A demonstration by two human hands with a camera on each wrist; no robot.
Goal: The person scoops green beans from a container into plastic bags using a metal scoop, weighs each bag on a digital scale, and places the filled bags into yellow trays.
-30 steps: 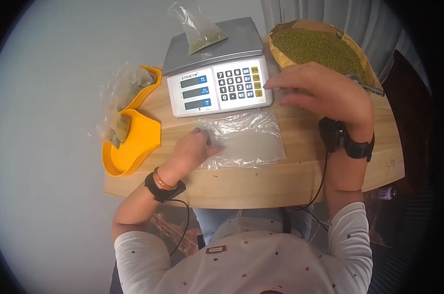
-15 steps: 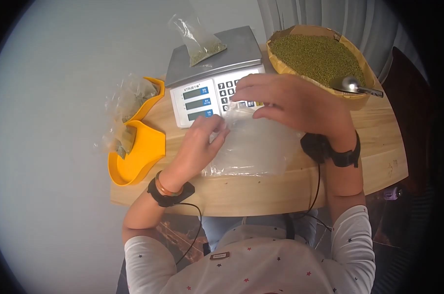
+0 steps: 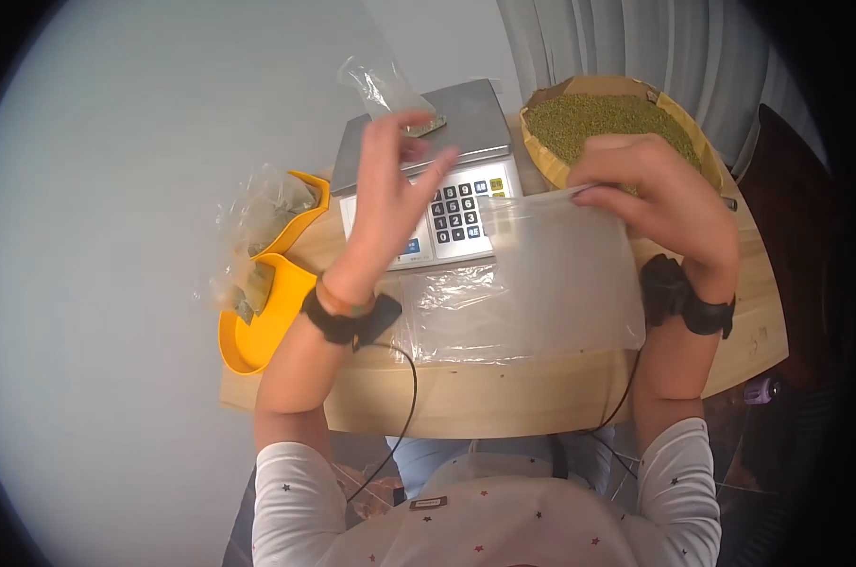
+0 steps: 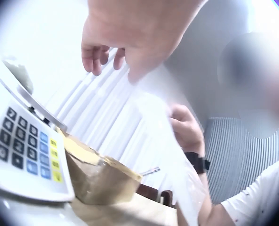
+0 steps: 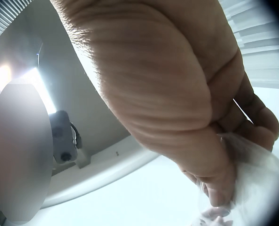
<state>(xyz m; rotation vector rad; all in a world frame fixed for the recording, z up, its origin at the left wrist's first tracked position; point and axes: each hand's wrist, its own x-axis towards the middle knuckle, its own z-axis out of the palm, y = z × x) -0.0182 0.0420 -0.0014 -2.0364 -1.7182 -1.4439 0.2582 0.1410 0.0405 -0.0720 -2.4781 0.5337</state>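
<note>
My right hand [image 3: 662, 198] pinches the top edge of a clear plastic bag [image 3: 570, 279] between thumb and fingers, and the bag hangs down in front of it. In the right wrist view the film of that bag [image 5: 257, 169] runs from the thumb and fingers. My left hand [image 3: 383, 203] is raised over the scale [image 3: 466, 222], its thumb and fingers spread apart with nothing between them. Below, more clear bags [image 3: 447, 317] lie flat on the table, partly overlapped by the held one. A small bag with green grains [image 3: 426, 123] rests on the scale's metal plate.
Two yellow scoop-shaped trays [image 3: 244, 350] at the left hold filled bags [image 3: 282, 203]. A paper sack [image 3: 541, 161] of green grains [image 3: 598, 123] stands at the back right; a scoop handle [image 3: 730, 203] juts past its edge. Thin cables [image 3: 414, 378] run from both wrists.
The right hand came from the scale's right side to the flat bags, then lifted one and drew it to the right. The left hand left the bags and rose over the scale.
</note>
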